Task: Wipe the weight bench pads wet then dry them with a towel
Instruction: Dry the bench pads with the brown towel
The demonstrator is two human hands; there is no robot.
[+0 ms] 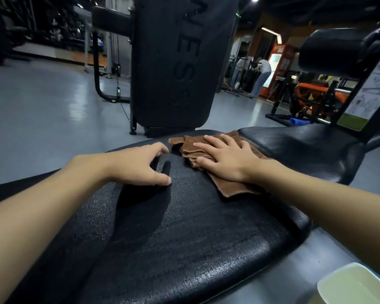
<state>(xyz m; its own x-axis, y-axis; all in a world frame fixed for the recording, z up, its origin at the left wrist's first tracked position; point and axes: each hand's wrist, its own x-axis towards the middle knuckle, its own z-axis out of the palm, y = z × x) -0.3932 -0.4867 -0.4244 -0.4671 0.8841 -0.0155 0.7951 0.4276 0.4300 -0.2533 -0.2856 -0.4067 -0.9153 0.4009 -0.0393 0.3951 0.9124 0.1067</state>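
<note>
Pressing the towel (227,186) by the far pad (195,238) edge, right hand (226,160) flat; left hand (138,166) arched, seemingly empty.

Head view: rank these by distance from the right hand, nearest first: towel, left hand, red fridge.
1. Towel, flat under the right hand.
2. Left hand, beside it on the pad.
3. Red fridge, far back at right.

Left hand (138,165) arched, right hand (226,159) flat.

brown towel (208,154), black textured bench pad (195,227)
</note>
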